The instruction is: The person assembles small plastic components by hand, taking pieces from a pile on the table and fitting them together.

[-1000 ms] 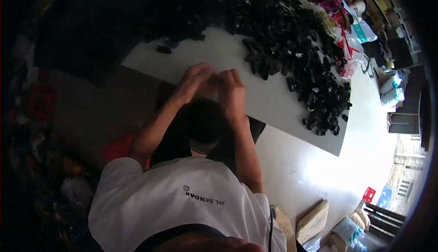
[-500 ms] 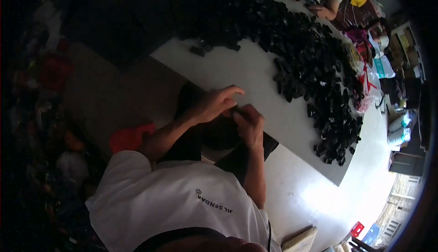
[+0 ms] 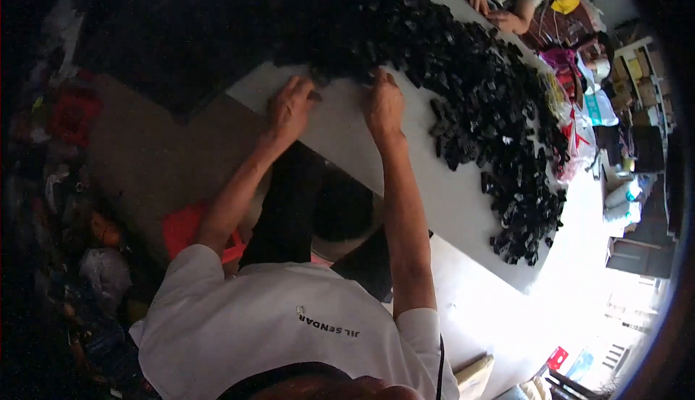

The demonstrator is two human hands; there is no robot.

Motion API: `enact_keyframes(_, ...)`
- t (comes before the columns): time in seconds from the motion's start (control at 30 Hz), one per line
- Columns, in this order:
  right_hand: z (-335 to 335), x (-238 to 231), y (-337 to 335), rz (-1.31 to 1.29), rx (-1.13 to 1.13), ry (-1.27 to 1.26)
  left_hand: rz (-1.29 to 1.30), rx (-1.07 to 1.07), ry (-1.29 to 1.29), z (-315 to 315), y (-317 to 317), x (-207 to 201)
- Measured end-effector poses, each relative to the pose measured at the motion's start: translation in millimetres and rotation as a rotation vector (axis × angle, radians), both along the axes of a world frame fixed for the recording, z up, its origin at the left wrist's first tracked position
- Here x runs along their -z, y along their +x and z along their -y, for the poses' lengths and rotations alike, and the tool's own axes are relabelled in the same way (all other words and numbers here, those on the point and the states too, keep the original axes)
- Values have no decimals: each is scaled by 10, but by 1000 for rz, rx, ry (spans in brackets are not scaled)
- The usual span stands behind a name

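Many small black pieces, hard and plastic-looking, lie in a long heap (image 3: pixel 463 81) on a pale tabletop (image 3: pixel 337 114). Both my arms stretch forward to the near edge of this heap. My left hand (image 3: pixel 291 110) hovers over the table's left part, fingers loosely bent and thumb apart, with nothing visible in it. To its right, my right hand (image 3: pixel 385 109) has its fingers drawn together against the nearest pieces. Its fingertips merge with the dark heap, so what they grip cannot be made out.
Across the table a person's hands (image 3: pixel 489 9) rest beyond the heap. Plastic bags (image 3: pixel 579 136) stand past the table's right side. A red plastic stool or crate (image 3: pixel 184 230) is at my left, another red crate (image 3: pixel 76 114) farther off. Below the table edge are my dark-trousered legs.
Both hands were close together near my body at the table edge, the right pinching a small dark thing. They have moved apart and forward to the heap. The other person's hands have come together.
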State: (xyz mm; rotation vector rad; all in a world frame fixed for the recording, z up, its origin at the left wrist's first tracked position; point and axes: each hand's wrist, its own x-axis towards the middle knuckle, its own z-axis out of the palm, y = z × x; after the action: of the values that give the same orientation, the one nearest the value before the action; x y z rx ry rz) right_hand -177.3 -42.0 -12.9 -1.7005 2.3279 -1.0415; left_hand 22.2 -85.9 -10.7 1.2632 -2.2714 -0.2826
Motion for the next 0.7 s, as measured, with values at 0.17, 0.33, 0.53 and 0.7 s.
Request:
enact_keyframes(0.17, 27, 64, 34, -163, -1, 62, -563, 99, 506, -46, 3, 125)
enact_keyframes(0.33, -525, -117, 142, 253, -70, -116, -1018, 137, 924, -235, -208, 107)
enact_keyframes(0.53, -1042, -120, 337, 415, -165, -194, -993, 390, 1132, -424, -309, 18)
enact_keyframes(0.7, -1215, -101, 258, 413, -132, -138, -864, 507, 1243, -545, -304, -83)
